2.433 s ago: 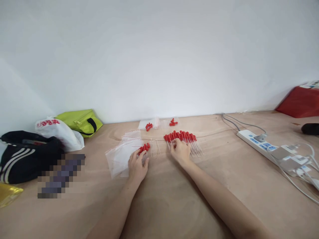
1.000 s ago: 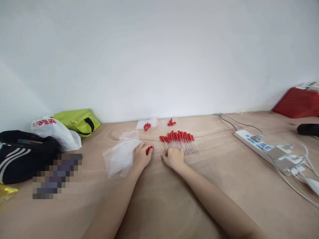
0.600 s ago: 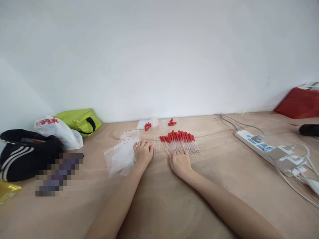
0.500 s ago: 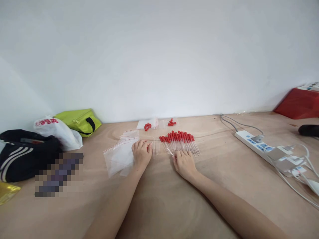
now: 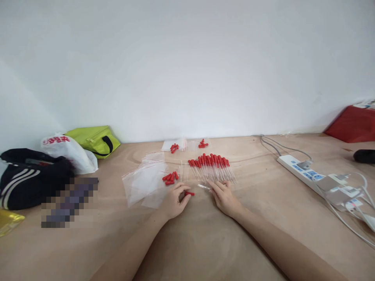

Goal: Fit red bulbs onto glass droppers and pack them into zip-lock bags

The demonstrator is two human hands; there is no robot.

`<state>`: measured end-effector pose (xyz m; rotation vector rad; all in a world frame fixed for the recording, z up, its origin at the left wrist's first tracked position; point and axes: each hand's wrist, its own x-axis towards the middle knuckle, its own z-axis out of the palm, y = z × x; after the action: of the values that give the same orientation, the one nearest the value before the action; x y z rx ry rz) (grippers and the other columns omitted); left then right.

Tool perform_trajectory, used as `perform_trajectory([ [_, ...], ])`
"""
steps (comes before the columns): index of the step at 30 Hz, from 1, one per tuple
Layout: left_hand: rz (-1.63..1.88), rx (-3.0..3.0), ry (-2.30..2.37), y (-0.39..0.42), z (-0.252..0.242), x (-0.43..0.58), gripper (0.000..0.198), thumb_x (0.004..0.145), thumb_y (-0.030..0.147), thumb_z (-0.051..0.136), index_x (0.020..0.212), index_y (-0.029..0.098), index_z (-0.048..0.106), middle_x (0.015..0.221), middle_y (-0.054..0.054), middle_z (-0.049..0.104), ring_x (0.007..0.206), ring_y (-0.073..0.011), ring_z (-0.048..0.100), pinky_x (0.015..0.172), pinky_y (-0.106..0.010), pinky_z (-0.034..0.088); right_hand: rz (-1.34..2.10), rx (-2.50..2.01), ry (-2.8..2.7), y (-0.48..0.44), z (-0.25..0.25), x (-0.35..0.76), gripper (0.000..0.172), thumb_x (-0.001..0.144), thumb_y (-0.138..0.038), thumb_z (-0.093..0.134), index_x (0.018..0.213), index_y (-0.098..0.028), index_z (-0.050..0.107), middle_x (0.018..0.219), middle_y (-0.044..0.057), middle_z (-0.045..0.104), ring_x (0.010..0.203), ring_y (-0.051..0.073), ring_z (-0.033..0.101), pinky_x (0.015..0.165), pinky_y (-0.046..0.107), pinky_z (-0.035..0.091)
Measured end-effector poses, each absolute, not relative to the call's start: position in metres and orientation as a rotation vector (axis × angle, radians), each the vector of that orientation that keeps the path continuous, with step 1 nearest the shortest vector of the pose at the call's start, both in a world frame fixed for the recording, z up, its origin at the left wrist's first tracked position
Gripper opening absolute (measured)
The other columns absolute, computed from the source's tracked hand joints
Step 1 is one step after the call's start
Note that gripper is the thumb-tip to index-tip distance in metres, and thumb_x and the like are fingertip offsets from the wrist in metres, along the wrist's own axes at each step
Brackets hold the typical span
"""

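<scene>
— Both hands have drawn back toward the body since half a second ago. They sat right at the near edge of the row of droppers (image 5: 212,168), and now they lie a little nearer than it, on the bare table (image 5: 205,234).

— What is each one doing?

— The left hand (image 5: 175,201) is curled, with a red cap (image 5: 189,193) pinched at its fingertips, just near and left of the row. The right hand (image 5: 225,196) lies low and loosely spread. Its fingertips are at the end of a clear tube (image 5: 204,187) that sits just in front of the row's near edge. I cannot tell whether it grips the tube or only touches it.

— And the other caps?

— A small heap of loose caps (image 5: 170,178) lies left of the row, at the edge of the clear bags (image 5: 143,183), which spread farther left still.

— What could go wrong from here?

— My guess is that the tube is the weak point. It is thin and looks like glass, so pushing the cap on crooked or too hard could snap it. It is also round. If the fingertips merely rest on it, a nudge could roll it in among the droppers' tips and upset the row. The cap is small and held only by fingertips, so it could pop free and skitter off. A forearm sweeping left might also scatter the heap.

— Anything else close by?

— Only a power strip (image 5: 301,169), well to the right of the row.
</scene>
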<state>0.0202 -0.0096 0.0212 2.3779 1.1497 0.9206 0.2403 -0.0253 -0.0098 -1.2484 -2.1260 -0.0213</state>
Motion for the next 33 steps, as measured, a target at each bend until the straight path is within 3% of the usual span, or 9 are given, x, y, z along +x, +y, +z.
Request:
perform_trajectory([
  [4,0.866,2.374,1.172,-0.009,0.017,0.024,0.016,0.076,0.021,0.057,0.090,0.017,0.064,0.098,-0.008,0.059,0.091,-0.0187,0.057,0.081,-0.033,0.047,0.046,-1.190,-2.156,-0.026,-0.006,0.242,0.030,0.086,-0.011,0.032,0.103,-0.018,0.056,0.088,0.006,0.061,0.079,0.015,0.052,0.078,0.031,0.026],
  [9,0.865,2.379,1.197,-0.013,0.020,0.027,0.012,0.081,0.019,0.050,0.082,0.018,0.062,0.087,-0.004,0.062,0.084,-0.0171,0.057,0.077,-0.032,0.045,0.129,-1.155,-2.175,-0.028,0.000,0.241,0.022,0.086,-0.013,0.037,0.093,-0.019,0.057,0.088,0.004,0.062,0.081,0.014,0.053,0.079,0.031,0.026],
  [18,0.792,2.456,1.214,-0.015,0.022,0.025,0.009,0.083,0.024,0.049,0.084,0.020,0.057,0.078,0.001,0.064,0.074,-0.0159,0.058,0.076,-0.032,0.038,0.139,-1.091,-2.192,-0.030,0.004,0.236,0.020,0.086,-0.014,0.037,0.092,-0.019,0.055,0.086,0.003,0.062,0.079,0.014,0.054,0.079,0.032,0.025],
  [33,0.719,2.459,1.080,-0.016,0.026,0.026,0.017,0.085,0.022,0.045,0.084,0.020,0.062,0.081,0.000,0.067,0.076,-0.0159,0.057,0.073,-0.030,0.037,0.075,-0.988,-2.194,-0.024,-0.001,0.237,0.028,0.085,-0.013,0.038,0.096,-0.024,0.062,0.081,0.003,0.061,0.071,0.012,0.053,0.078,0.035,0.024],
])
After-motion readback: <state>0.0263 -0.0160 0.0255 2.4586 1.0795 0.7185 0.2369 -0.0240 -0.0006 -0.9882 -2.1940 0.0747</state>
